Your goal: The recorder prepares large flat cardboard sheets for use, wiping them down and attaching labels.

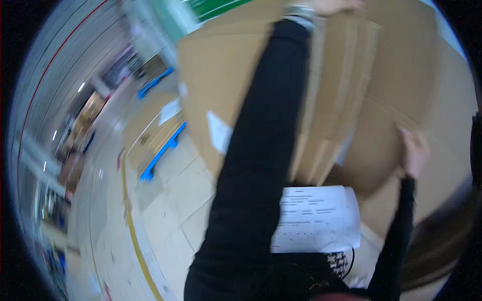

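Note:
Large brown cardboard sheets (391, 55) stand upright before me, folded and layered. My left arm stretches far up across them, and my left hand (334, 6) is at their upper edge, blurred and partly cut off by the picture's top. Its fingers point right against the cardboard; their grip does not show clearly. Lower on the right, my right hand (415, 153) is closed on the edge of a cardboard panel just below a crease. Between my arms, folded cardboard flaps (336, 90) run downward in narrow strips.
Printed paper sheets (319, 218) lie close to my body. To the left, flat cardboard is stacked on a blue pallet (163, 150) on the tiled floor, beside a yellow floor line (133, 231). Another blue pallet (155, 83) stands farther back. Shelving and goods blur at far left.

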A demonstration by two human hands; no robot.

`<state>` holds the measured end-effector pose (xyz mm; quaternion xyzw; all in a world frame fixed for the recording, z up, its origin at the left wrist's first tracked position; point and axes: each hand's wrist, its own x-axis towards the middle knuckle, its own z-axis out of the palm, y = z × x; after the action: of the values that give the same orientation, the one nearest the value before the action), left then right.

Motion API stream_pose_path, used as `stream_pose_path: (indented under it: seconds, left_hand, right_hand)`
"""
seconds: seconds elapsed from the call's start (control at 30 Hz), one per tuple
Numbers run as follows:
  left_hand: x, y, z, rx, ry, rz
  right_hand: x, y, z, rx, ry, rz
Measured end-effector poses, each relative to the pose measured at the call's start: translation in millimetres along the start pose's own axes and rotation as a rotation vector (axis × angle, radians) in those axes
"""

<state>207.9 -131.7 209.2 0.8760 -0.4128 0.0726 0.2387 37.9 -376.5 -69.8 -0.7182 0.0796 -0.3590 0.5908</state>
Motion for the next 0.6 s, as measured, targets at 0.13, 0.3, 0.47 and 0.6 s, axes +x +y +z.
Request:
stream_pose_path:
  seconds: [0.13, 0.3, 0.47, 0.6]
  left_hand:
    - [-14.3, -58.6, -42.3, 0.19, 0.167, 0.324]
    - [2.8, 8.7, 4.5, 0.002, 0.147, 0.017]
    - [-8.2, -41.0, -10.8, 0.162, 0.149, 0.097]
    - [-50.4, 2.1, 17.3, 0.277, 0.408, 0.387]
  right_hand:
    - [-20.3, 4.5, 145.3, -0.111, -0.431, -0.109]
    - [2.4, 52.7, 169.7, -0.36, -0.404, -0.293]
    - [-24.4, 40.9, 133.0, -0.309, -0.538, -0.349]
    - [-67.3, 62.1, 46.1, -0.298, -0.73, -0.209]
